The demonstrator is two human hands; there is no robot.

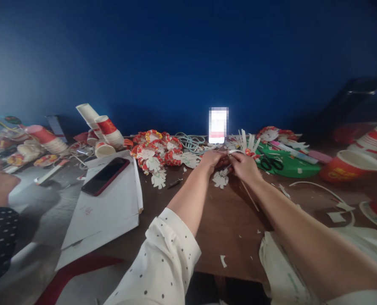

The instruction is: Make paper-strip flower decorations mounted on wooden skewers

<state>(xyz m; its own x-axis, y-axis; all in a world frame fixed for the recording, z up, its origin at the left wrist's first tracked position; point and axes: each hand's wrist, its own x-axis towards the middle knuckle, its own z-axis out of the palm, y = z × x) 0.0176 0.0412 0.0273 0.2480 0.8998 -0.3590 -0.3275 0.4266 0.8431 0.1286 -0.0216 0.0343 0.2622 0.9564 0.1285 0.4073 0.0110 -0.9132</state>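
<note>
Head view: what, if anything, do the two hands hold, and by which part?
The right hand appears to pinch a narrow white strip; exactly where is too blurred. Whether the left hand holds anything cannot be told.

Both arms reach forward and slant inward. The left forearm (192, 195) is bare below a spotted white sleeve (167, 250) that ends near the elbow; the right forearm (298, 222) runs bare from the lower right corner, and more of its length shows. The left hand (216, 159) and right hand (244, 166) meet closely at the fingers, while the wrists stay apart. The right hand shows its back, with fingers bent and drawn toward the left. The left fingertips are too blurred to make out.
</note>
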